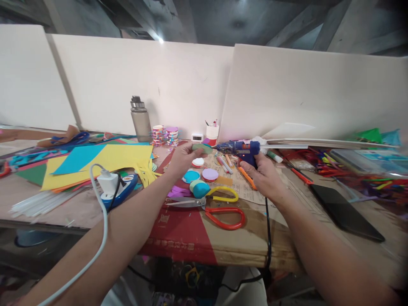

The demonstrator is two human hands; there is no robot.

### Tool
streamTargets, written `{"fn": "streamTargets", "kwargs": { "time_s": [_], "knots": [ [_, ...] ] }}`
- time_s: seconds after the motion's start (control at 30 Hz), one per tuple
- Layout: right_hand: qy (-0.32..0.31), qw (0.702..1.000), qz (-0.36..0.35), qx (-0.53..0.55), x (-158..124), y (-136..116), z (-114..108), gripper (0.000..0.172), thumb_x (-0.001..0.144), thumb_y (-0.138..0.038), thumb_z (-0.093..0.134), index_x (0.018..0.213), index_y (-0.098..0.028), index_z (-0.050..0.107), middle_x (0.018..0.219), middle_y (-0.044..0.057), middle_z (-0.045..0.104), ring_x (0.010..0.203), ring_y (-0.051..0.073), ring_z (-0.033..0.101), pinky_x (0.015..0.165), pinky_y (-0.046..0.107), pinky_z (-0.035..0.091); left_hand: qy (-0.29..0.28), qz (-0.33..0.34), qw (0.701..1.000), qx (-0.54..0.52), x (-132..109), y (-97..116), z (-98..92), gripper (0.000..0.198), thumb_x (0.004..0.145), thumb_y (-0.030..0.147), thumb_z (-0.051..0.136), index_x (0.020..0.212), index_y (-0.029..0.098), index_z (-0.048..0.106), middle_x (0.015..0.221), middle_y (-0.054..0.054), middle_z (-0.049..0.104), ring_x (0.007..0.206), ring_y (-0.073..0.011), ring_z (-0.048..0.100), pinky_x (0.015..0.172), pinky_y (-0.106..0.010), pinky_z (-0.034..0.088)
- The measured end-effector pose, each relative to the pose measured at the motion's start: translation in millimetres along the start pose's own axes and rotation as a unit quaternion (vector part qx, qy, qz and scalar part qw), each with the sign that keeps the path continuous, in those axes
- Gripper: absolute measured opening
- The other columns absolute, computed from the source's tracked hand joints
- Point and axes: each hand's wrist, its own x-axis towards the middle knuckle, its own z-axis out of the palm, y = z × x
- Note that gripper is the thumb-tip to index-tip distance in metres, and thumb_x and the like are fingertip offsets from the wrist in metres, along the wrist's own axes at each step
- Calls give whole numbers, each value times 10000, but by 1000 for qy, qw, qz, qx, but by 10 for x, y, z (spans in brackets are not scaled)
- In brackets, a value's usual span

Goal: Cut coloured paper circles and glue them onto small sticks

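**Glue gun (244, 147) beside green disc (204, 149)**

Your left hand (183, 159) pinches the green disc above the table (19, 193); your right hand (264, 173) wraps around the glue gun, which points toward it. Scissors (201, 202) lie nearer you.

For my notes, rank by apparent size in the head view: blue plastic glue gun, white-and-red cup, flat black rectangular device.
Flat black rectangular device
Blue plastic glue gun
White-and-red cup

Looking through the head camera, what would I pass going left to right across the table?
Clear sticks, white plug, bottle, left hand, glue gun, phone.
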Motion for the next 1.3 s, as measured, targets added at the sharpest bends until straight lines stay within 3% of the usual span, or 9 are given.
{"fn": "streamTargets", "kwargs": {
  "time_s": [0.37, 0.63, 0.83, 1.3],
  "knots": [
    [-6, 1000, 3, 3, -27, -41, 17, 419, 939, -409, 550, 1305, -209, 588, 1207, 100, 690, 1059, 267, 625, 932, 404, 494, -50, -11, 999, 19, -31, 9, 52, 351, 715, 487, 783, 825, 158, 729, 828, -52, 733, 785, -183, 688, 777, -320, 558],
    [-6, 1000, 17, 0, -25, -52, 0, 443, 945, -445, 541, 1318, -209, 579, 1169, 98, 701, 1022, 268, 632, 904, 405, 499, -18, -11, 1000, 2, -20, 18, 19, 366, 715, 506, 784, 796, 160, 700, 794, -42, 722, 754, -168, 681, 799, -334, 566],
    [-4, 999, 31, 10, -24, -27, -4, 436, 934, -491, 554, 1261, -207, 598, 1171, 99, 701, 1061, 280, 625, 948, 427, 485, -5, -8, 999, -50, 11, -33, 3, 369, 699, 480, 805, 856, 161, 707, 879, -59, 741, 816, -183, 691, 844, -358, 558],
    [2, 1000, 16, -2, -49, -39, 12, 455, 937, -452, 546, 1320, -210, 583, 1154, 103, 710, 1122, 303, 613, 997, 455, 457, -39, -36, 998, -20, -36, -48, 49, 330, 735, 469, 780, 840, 163, 715, 855, -51, 739, 801, -177, 687, 823, -333, 559]
  ]
}}
